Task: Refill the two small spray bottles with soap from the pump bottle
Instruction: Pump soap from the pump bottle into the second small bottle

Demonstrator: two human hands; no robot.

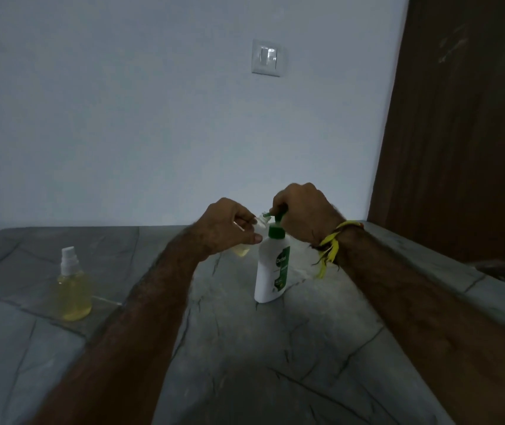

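Left hand grips a small open spray bottle, tilted, mouth at the nozzle of the Dettol pump bottle standing on the stone counter. Right hand fingers curl over the pump head. Second spray bottle stands well left.

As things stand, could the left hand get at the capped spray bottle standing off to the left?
Probably not at once: the left hand holds the open small bottle at the nozzle of the pump bottle. The path over the stone counter to the capped spray bottle looks free.
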